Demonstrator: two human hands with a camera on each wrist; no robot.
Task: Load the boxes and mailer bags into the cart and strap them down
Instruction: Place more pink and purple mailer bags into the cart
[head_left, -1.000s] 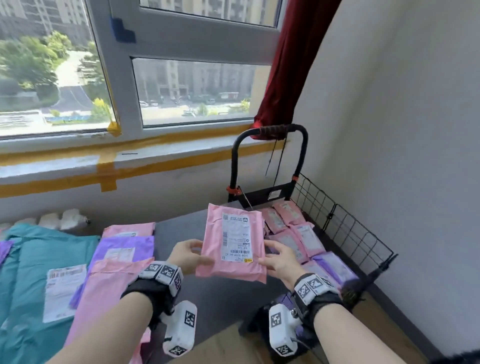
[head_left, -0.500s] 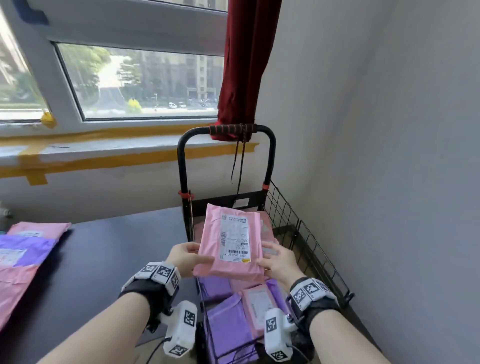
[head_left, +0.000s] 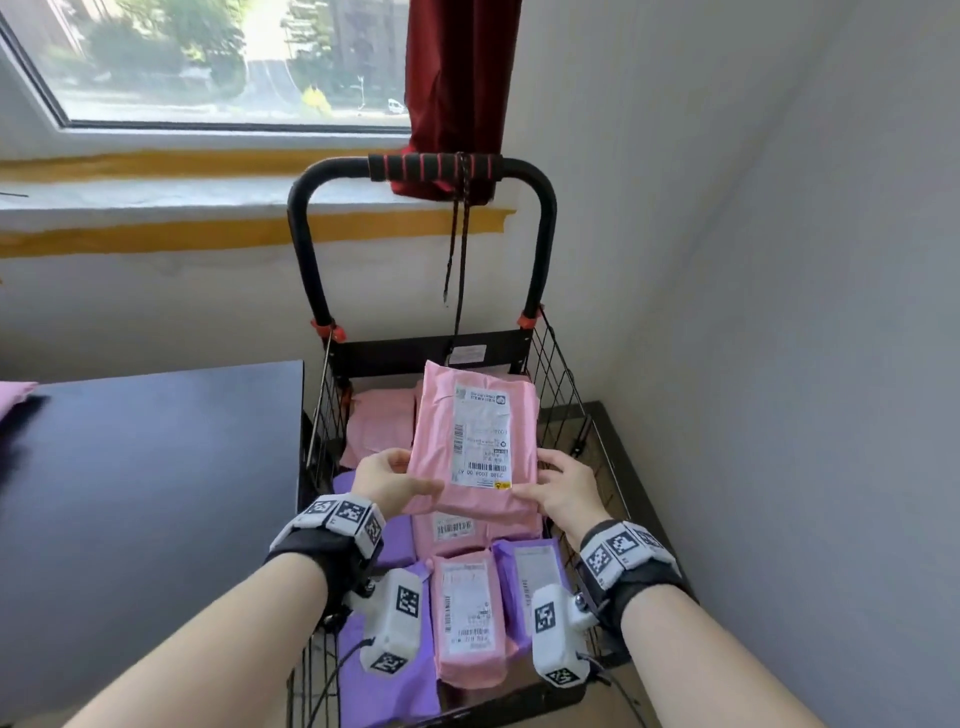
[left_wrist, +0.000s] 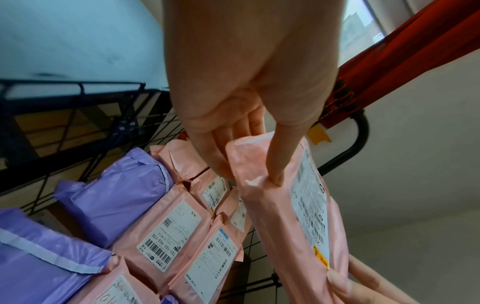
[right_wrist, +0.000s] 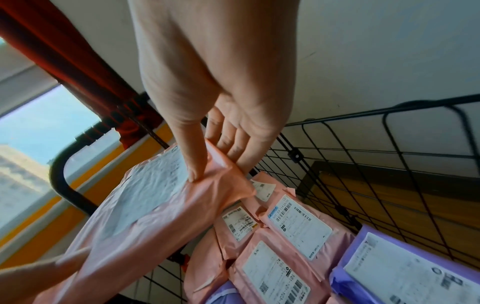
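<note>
Both grips, left hand (head_left: 387, 480) and right hand (head_left: 563, 488), pinch the pink mailer bag (head_left: 475, 441) by its near corners, above the cart (head_left: 558, 374) beside the table's (head_left: 156, 467) right edge.

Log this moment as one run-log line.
step: loading | left hand: pinches pink mailer | right hand: pinches same mailer | mailer: above cart | cart: pink, purple mailers inside | strap: not on

You hold a pink mailer bag (head_left: 475, 441) of smooth, slightly glossy plastic film bearing a matt paper label (head_left: 480, 436). The cart (head_left: 558, 374) is black-coated wire mesh; its handle grip (head_left: 434, 166) is ribbed foam.
</note>
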